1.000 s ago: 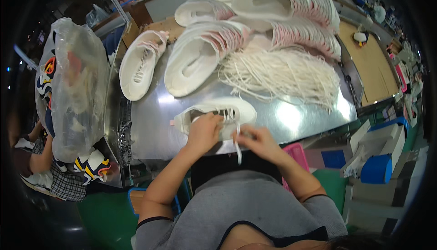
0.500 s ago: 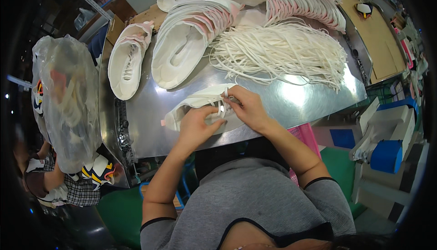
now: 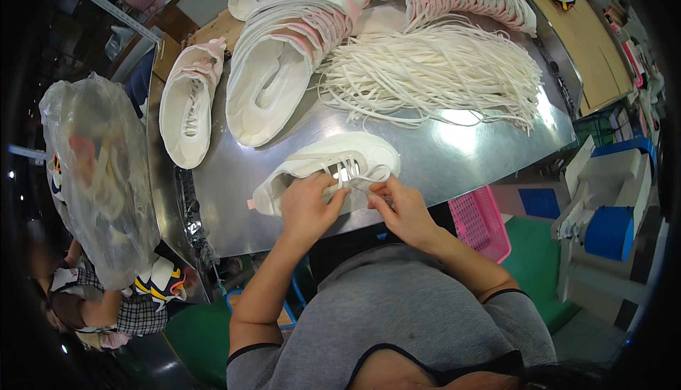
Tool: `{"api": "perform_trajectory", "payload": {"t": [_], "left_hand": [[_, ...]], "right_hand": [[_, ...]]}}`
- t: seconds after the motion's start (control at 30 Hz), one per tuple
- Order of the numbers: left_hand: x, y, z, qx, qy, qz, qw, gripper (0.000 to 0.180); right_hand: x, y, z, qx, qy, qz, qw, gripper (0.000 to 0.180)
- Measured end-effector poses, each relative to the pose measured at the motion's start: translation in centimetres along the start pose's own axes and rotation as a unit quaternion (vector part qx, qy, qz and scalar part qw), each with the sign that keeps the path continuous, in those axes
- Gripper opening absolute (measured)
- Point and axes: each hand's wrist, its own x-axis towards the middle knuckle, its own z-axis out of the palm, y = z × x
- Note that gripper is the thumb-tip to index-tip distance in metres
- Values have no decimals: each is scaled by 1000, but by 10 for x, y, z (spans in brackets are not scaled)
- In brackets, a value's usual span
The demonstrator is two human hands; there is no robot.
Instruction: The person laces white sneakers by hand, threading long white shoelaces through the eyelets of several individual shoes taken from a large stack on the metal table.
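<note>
The steel table (image 3: pixel 454 159) carries a loose heap of white laces (image 3: pixel 433 78) just behind your white shoe upper (image 3: pixel 326 166) at its near edge; a stray could snag. Your left hand (image 3: pixel 308 205) presses the upper, your right hand (image 3: pixel 401 209) pinches its lace (image 3: pixel 369 176); a slack pinch may skip an eyelet.

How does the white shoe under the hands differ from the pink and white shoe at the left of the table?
The white shoe lies on its side across the table edge, with both hands on its lace; the pink and white shoe lies sole down, untouched. The first is all white, the second has pink at the heel. Both are low sports shoes.
</note>
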Motion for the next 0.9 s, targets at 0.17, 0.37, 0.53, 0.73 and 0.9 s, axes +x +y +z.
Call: {"api": "perform_trajectory", "payload": {"t": [0.17,0.37,0.53,0.73,0.9], "left_hand": [[0,1,1,-25,17,18,999,20],[-6,9,3,-61,16,50,997,16],[-18,12,7,-44,33,90,994,14],[-31,12,-2,39,53,135,989,16],[-32,15,3,45,81,172,981,14]], "right_hand": [[2,8,3,-4,-6,-17,1000,15],[3,4,6,45,-20,22,999,12],[10,10,33,15,19,20,1000,21],[-12,4,-32,-106,-56,-2,993,19],[8,-35,-37,-121,8,-215,969,22]]}}
